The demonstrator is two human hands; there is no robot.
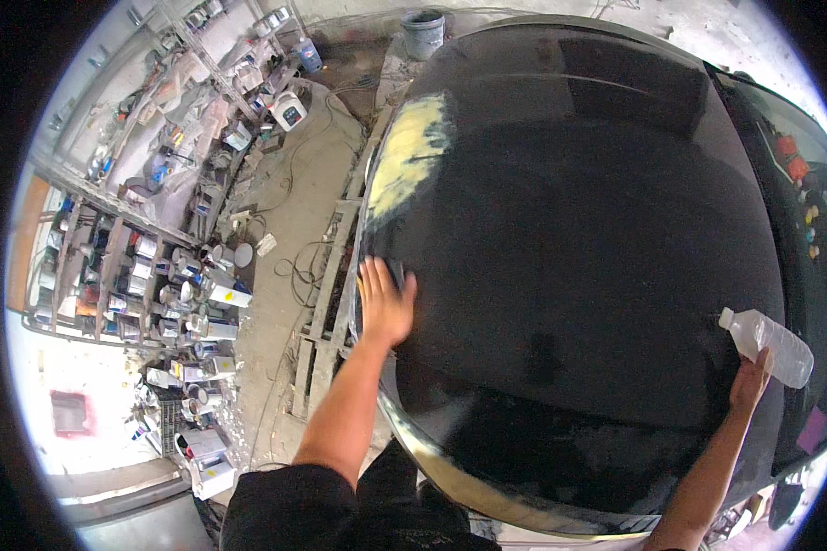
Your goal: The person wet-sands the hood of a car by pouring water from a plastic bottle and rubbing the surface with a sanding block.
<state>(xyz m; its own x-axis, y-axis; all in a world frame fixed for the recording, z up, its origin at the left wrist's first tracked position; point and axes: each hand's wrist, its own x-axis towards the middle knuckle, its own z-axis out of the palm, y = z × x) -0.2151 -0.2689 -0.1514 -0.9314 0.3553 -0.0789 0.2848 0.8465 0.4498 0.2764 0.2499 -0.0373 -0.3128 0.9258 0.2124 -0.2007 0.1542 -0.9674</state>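
Observation:
A black car hood (pixel 570 239) fills the middle and right of the head view. My left hand (pixel 388 303) lies flat on its left edge, fingers stretched out and thumb apart. A small dark patch shows between thumb and fingers; whether something lies under the palm I cannot tell. My right hand (pixel 752 376) grips a clear plastic bottle (pixel 770 344) above the hood's right side, its white top end pointing left. Dull yellow filler (pixel 412 151) shows on the far left corner of the hood, and another pale sanded band (pixel 459 477) runs along the near edge.
Shelves (pixel 119 275) crowded with cans and bottles stand on the left. A wooden pallet (pixel 331 275) and loose cables lie on the floor beside the car. A grey bucket (pixel 423 35) stands at the far end, near a white jug (pixel 288 111). The windshield (pixel 799 156) borders the hood on the right.

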